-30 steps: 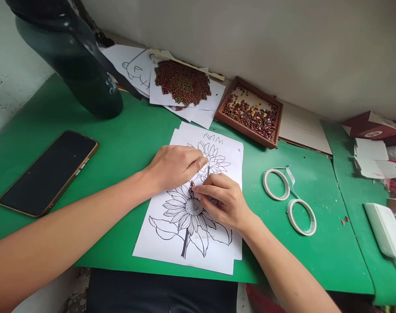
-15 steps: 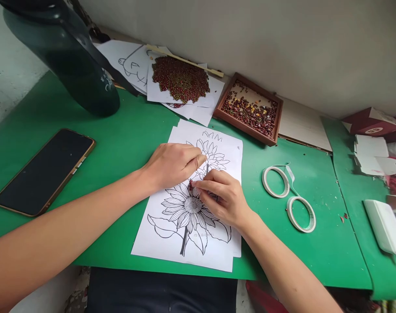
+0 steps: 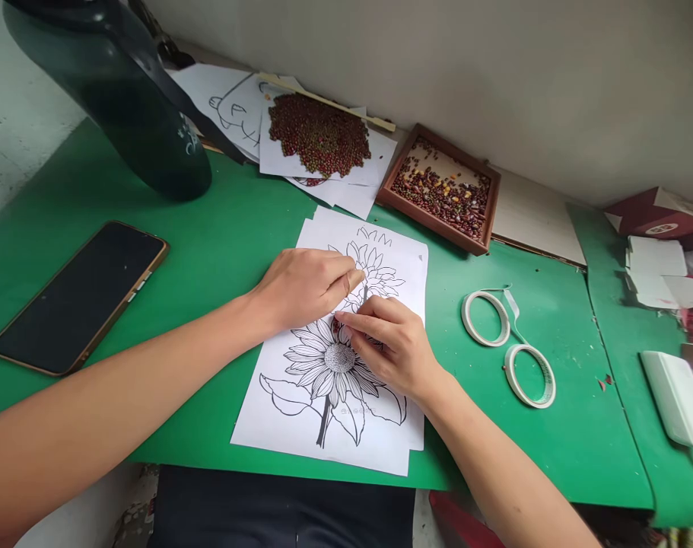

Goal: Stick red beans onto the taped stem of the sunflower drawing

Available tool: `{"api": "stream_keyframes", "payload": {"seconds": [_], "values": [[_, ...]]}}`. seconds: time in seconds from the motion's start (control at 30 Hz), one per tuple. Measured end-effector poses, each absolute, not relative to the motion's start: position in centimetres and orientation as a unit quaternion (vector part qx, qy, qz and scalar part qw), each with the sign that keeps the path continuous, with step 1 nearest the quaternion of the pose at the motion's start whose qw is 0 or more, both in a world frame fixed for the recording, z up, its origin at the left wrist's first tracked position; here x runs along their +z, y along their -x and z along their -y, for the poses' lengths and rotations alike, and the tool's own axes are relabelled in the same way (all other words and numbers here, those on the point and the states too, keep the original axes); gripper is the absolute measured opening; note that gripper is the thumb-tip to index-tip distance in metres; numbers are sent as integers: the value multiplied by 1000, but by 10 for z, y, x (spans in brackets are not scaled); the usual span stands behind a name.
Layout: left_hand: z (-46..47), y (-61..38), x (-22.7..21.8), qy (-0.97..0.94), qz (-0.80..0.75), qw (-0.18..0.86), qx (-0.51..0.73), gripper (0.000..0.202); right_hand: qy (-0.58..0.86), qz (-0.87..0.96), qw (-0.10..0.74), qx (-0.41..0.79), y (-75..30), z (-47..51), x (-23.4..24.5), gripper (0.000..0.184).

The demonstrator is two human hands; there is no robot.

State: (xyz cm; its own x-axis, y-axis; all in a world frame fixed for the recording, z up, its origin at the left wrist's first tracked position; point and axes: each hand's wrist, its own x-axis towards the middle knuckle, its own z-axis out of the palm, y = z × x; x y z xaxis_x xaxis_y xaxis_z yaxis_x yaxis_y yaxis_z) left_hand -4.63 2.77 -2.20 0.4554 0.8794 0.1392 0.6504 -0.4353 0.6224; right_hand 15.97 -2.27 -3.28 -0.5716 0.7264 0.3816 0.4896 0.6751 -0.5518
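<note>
A sheet of white paper with a line-drawn sunflower [image 3: 340,358] lies on the green table, over another sheet. Several small dark red beans [image 3: 337,326] rest on a petal above the flower's centre. My right hand [image 3: 395,342] is closed in a pinch at these beans, its thumb and forefinger touching or nearly touching them; the fingertips partly cover what they hold. My left hand [image 3: 309,289] rests over the upper part of the drawing, fingers curled in and thumb against the forefinger. What it holds, if anything, is hidden.
A wooden tray of mixed beans [image 3: 437,190] stands at the back, beside a bean-covered paper [image 3: 320,137]. Two tape rolls [image 3: 486,318] lie on the right. On the left are a phone [image 3: 81,297] and a dark bottle [image 3: 152,129]. A white device [image 3: 677,399] lies far right.
The whole view has shifted slightly. My right fingertips have moved a little at the red beans and now cover more of them. My left hand keeps its place on the paper.
</note>
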Motion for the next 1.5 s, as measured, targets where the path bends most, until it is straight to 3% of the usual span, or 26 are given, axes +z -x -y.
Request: {"api": "stream_keyframes", "payload": {"seconds": [0.17, 0.47, 0.63, 0.73, 0.97, 1.5], "values": [[-27, 47, -21, -815, -469, 252, 228, 42, 348, 869, 291, 197, -159, 23, -32, 22], [-28, 48, -20, -818, -461, 256, 231, 41, 401, 789, 416, 209, -164, 22, -29, 52], [-25, 47, -20, -826, -427, 240, 278, 25, 468, 760, 430, 138, -174, 13, -20, 60], [-23, 46, -22, -836, -396, 213, 314, 20, 481, 742, 453, 111, -184, 8, -22, 58], [-22, 46, -23, -831, -402, 227, 311, 19, 477, 679, 520, 205, -196, 4, -30, 37], [-23, 46, -21, -829, -400, 257, 294, 24, 468, 711, 454, 265, -206, -2, -25, 31]]}}
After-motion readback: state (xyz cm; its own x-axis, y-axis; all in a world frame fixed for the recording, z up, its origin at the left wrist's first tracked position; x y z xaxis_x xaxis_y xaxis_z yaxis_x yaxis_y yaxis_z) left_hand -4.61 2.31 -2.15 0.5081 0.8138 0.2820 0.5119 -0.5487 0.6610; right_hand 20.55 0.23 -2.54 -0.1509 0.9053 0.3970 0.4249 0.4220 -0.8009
